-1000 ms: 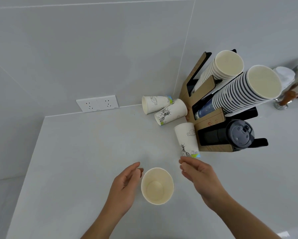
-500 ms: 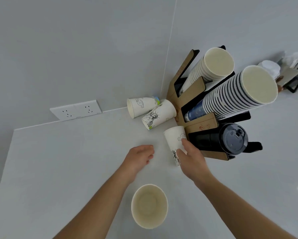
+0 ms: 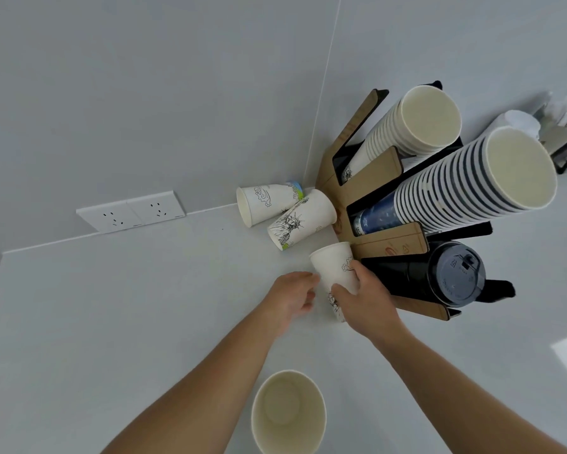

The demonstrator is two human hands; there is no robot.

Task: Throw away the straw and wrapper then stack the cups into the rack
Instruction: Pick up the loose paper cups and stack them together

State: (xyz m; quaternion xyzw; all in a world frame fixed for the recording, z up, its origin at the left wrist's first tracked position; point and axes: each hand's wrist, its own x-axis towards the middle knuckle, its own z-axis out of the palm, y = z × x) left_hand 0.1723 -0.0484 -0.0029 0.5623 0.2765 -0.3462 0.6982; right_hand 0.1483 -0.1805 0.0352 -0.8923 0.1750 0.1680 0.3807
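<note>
My right hand [image 3: 367, 299] grips a white printed paper cup [image 3: 336, 268] that lies on its side against the foot of the brown and black cup rack [image 3: 373, 188]. My left hand [image 3: 292, 294] is beside the same cup on its left, fingers bent and touching its side. Two more printed cups [image 3: 262, 204] [image 3: 303, 221] lie on their sides against the wall corner, left of the rack. An upright empty cup [image 3: 288, 411] stands on the counter near me. No straw or wrapper is visible.
The rack holds two long stacks of cups [image 3: 426, 119] [image 3: 491, 178] and a stack of black lids [image 3: 452, 273]. A white double socket [image 3: 131, 211] is on the wall at left. A holder with napkins [image 3: 564, 126] sits at the far right on the white counter [image 3: 111, 322].
Both hands have moved away from the upright cup toward the rack. My right hand has closed on the lying cup, and my left hand has come up against it.
</note>
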